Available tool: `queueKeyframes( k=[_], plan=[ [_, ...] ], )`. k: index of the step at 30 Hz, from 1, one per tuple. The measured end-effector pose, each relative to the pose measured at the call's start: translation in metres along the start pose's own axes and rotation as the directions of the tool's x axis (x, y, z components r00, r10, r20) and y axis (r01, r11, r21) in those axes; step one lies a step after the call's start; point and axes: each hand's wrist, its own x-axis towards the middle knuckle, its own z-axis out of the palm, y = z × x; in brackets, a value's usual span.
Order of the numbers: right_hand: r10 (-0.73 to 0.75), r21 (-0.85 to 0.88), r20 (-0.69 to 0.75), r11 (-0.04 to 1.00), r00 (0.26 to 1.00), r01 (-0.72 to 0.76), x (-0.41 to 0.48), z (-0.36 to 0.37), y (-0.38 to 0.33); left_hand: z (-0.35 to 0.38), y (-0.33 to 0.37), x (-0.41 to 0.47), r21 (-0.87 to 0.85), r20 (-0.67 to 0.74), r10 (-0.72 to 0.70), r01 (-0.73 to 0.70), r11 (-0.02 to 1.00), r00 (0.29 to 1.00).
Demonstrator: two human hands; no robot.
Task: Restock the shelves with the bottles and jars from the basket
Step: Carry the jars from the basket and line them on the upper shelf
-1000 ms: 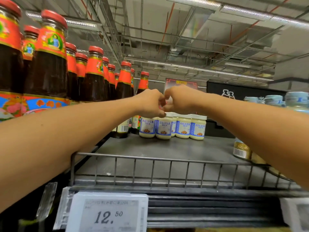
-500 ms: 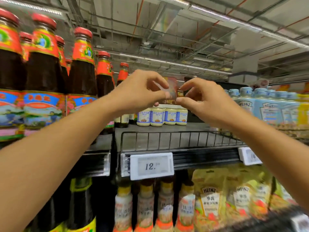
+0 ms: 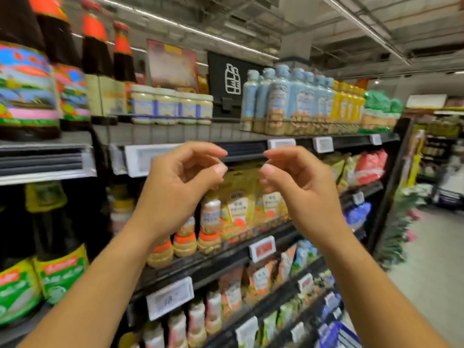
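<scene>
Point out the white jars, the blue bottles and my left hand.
white jars (image 3: 166, 108): head view, middle jar's label.
blue bottles (image 3: 278, 96): head view, front bottle's body.
left hand (image 3: 175, 189): head view, its middle.

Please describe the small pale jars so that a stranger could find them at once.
Start at the top shelf, by the black sign. Just left of it stands a row of small jars. Unlike the tall dark bottles further left, they are short, cream-coloured, with white lids and blue labels.

My left hand (image 3: 180, 187) and right hand (image 3: 298, 187) are withdrawn from the white jars (image 3: 170, 105) on the top shelf (image 3: 163, 133) and now sit lower, before its front edge. The fingertips (image 3: 221, 169), previously touching, are now apart.
</scene>
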Motion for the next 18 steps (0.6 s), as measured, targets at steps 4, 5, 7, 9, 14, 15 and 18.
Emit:
queueKeyframes(
  k=[4,5,7,9,14,15,18],
  plan=[
    [0.163,0.051,-0.084,0.986,0.983,-0.159,-0.049,-0.03,0.026,0.047,-0.042,-0.032,-0.116,0.068,-0.132,0.139,0.983,0.989],
    [0.211,0.058,-0.1,0.977,0.972,-0.206,-0.062,-0.04,0.033,0.06,-0.053,-0.04,-0.135,0.095,-0.173,0.185,0.974,0.98],
    [0.3,0.041,-0.132,0.954,0.945,-0.297,-0.086,-0.06,0.047,0.084,-0.076,-0.054,-0.155,0.156,-0.254,0.277,0.948,0.955],
    [0.382,0.046,-0.178,0.924,0.907,-0.38,-0.111,-0.082,0.062,0.111,-0.096,-0.067,-0.166,0.224,-0.327,0.367,0.915,0.918],
    [0.548,0.09,-0.293,0.831,0.783,-0.548,-0.165,-0.142,0.095,0.18,-0.135,-0.091,-0.191,0.319,-0.471,0.543,0.818,0.822],
    [0.572,0.1,-0.314,0.814,0.758,-0.572,-0.175,-0.155,0.101,0.196,-0.142,-0.095,-0.194,0.341,-0.49,0.57,0.799,0.802],
    [0.632,0.116,-0.37,0.759,0.681,-0.641,-0.204,-0.192,0.121,0.243,-0.16,-0.107,-0.186,0.393,-0.546,0.645,0.741,0.74]
  ],
)
